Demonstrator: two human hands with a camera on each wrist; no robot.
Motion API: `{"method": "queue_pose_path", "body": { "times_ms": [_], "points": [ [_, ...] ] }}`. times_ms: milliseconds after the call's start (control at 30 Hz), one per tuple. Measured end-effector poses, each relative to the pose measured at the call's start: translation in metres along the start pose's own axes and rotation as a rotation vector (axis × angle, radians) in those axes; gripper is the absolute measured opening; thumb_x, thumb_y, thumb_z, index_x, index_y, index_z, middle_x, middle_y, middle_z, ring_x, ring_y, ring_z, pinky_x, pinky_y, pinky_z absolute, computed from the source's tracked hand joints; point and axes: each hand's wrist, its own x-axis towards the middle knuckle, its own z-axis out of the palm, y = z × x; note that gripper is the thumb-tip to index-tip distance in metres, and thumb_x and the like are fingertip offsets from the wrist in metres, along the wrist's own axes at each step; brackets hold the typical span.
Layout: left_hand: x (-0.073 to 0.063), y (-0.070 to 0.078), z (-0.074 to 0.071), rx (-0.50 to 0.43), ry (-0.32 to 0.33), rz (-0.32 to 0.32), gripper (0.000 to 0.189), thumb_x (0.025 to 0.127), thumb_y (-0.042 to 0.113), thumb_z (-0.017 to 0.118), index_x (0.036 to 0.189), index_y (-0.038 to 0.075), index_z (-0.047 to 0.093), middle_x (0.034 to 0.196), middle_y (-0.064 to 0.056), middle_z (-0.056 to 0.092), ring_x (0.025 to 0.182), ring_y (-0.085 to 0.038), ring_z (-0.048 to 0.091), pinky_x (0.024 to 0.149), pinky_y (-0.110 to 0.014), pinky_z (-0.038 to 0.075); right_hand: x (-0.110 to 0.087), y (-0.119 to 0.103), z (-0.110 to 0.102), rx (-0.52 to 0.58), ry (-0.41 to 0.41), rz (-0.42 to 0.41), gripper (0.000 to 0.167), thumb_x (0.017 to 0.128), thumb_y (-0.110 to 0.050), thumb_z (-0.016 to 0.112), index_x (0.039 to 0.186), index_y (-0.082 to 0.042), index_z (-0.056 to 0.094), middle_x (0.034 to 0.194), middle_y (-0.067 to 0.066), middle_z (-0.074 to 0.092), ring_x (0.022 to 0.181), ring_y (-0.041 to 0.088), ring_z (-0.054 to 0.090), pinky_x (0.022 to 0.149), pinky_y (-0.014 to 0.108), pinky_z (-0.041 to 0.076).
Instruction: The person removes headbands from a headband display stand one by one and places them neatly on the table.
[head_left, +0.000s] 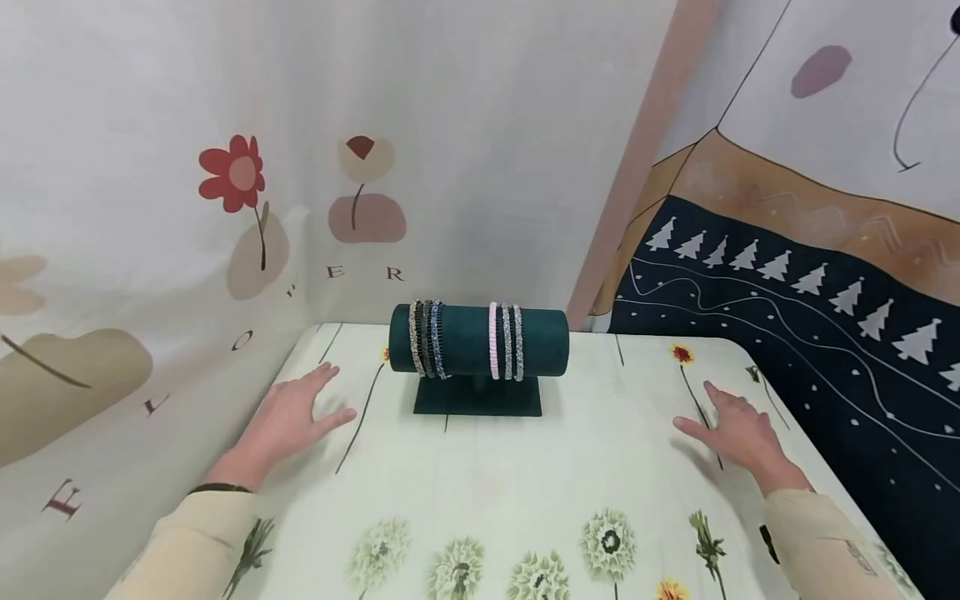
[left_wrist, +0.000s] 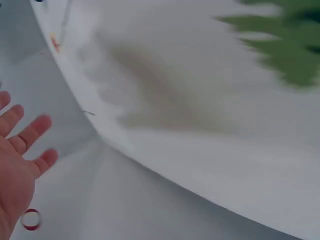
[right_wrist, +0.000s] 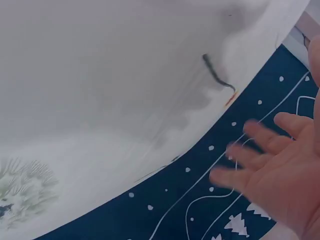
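A dark green velvet bracelet stand (head_left: 468, 342) stands upright near the far edge of the table. Around its roll, on the left part, sit several dark and gold sparkly bracelets (head_left: 427, 340). Towards the right of the roll are a pink bracelet (head_left: 492, 340) and two silvery ones (head_left: 513, 342). Left of the stand, my left hand (head_left: 288, 421) hovers over the table with its fingers spread and nothing in them. My right hand (head_left: 738, 433) is held above the right side of the table, fingers extended and thumb apart, also holding nothing. Both wrist views show the fingers spread.
The table (head_left: 480, 467) has a white cloth printed with flowers and dandelions. A pale curtain (head_left: 480, 150) with printed flowers and letters hangs behind and to the left. On the right hangs a dark blue cloth (head_left: 750, 333) with white trees.
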Motion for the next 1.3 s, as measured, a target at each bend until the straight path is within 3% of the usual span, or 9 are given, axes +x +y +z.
{"method": "queue_pose_path", "body": {
  "times_ms": [100, 167, 333, 467, 667, 867, 1067, 1300],
  "points": [
    [0.017, 0.014, -0.012, -0.057, 0.067, 0.020, 0.083, 0.097, 0.053, 0.075, 0.155, -0.001, 0.050, 0.159, -0.029, 0.052, 0.144, -0.052, 0.051, 0.119, -0.070, 0.038, 0.009, -0.011, -0.005, 0.075, 0.006, -0.020, 0.102, 0.101, -0.068, 0.061, 0.162, 0.008, 0.032, 0.153, 0.043, 0.047, 0.136, 0.061, 0.051, 0.104, 0.073, 0.048],
    [0.033, 0.029, -0.023, -0.078, 0.081, 0.031, 0.085, 0.095, 0.053, 0.078, 0.157, 0.002, 0.050, 0.161, -0.027, 0.051, 0.147, -0.049, 0.048, 0.121, -0.071, 0.035, 0.017, -0.024, -0.010, 0.138, 0.016, -0.041, 0.096, 0.102, -0.064, 0.061, 0.161, 0.007, 0.035, 0.150, 0.039, 0.053, 0.133, 0.056, 0.057, 0.101, 0.067, 0.053],
    [0.072, 0.067, -0.048, -0.034, 0.049, 0.085, 0.104, 0.083, 0.059, 0.088, 0.164, 0.013, 0.042, 0.172, -0.015, 0.040, 0.153, -0.045, 0.044, 0.123, -0.075, 0.026, 0.043, -0.070, -0.020, 0.227, 0.042, -0.126, 0.090, 0.103, -0.062, 0.063, 0.164, 0.000, 0.036, 0.153, 0.031, 0.055, 0.138, 0.050, 0.056, 0.108, 0.065, 0.052],
    [0.091, 0.083, -0.057, 0.019, -0.007, 0.110, 0.114, 0.078, 0.059, 0.091, 0.168, 0.018, 0.035, 0.177, -0.011, 0.033, 0.155, -0.045, 0.041, 0.125, -0.079, 0.018, 0.056, -0.115, -0.030, 0.277, 0.049, -0.176, 0.088, 0.102, -0.056, 0.068, 0.167, -0.008, 0.033, 0.164, 0.025, 0.047, 0.149, 0.048, 0.046, 0.116, 0.067, 0.047],
    [0.096, 0.089, -0.058, 0.019, -0.048, 0.097, 0.118, 0.076, 0.054, 0.095, 0.169, 0.018, 0.032, 0.173, -0.013, 0.040, 0.153, -0.046, 0.043, 0.126, -0.080, 0.010, 0.066, -0.173, -0.042, 0.297, 0.062, -0.283, 0.084, 0.101, -0.052, 0.072, 0.168, -0.016, 0.035, 0.171, 0.018, 0.041, 0.155, 0.044, 0.039, 0.119, 0.070, 0.042],
    [0.096, 0.092, -0.057, 0.024, -0.041, 0.125, 0.119, 0.075, 0.050, 0.097, 0.170, 0.021, 0.031, 0.170, -0.013, 0.044, 0.151, -0.045, 0.047, 0.125, -0.081, 0.009, 0.066, -0.214, -0.045, 0.217, 0.101, -0.434, 0.085, 0.097, -0.055, 0.076, 0.165, -0.019, 0.042, 0.168, 0.014, 0.046, 0.157, 0.041, 0.034, 0.123, 0.071, 0.036],
    [0.093, 0.092, -0.055, 0.023, -0.044, 0.132, 0.117, 0.075, 0.045, 0.098, 0.169, 0.022, 0.032, 0.171, -0.013, 0.044, 0.152, -0.042, 0.047, 0.125, -0.082, 0.008, 0.065, -0.243, -0.040, 0.045, 0.114, -0.549, 0.098, 0.087, -0.063, 0.082, 0.167, -0.026, 0.039, 0.167, 0.014, 0.047, 0.158, 0.044, 0.030, 0.126, 0.071, 0.031],
    [0.090, 0.092, -0.053, 0.025, -0.048, 0.125, 0.115, 0.076, 0.042, 0.098, 0.169, 0.021, 0.033, 0.171, -0.012, 0.043, 0.152, -0.040, 0.047, 0.125, -0.082, 0.007, 0.063, -0.260, -0.037, -0.048, 0.097, -0.581, 0.110, 0.078, -0.068, 0.087, 0.168, -0.030, 0.036, 0.169, 0.014, 0.042, 0.161, 0.046, 0.022, 0.130, 0.072, 0.019]
  ]
}}
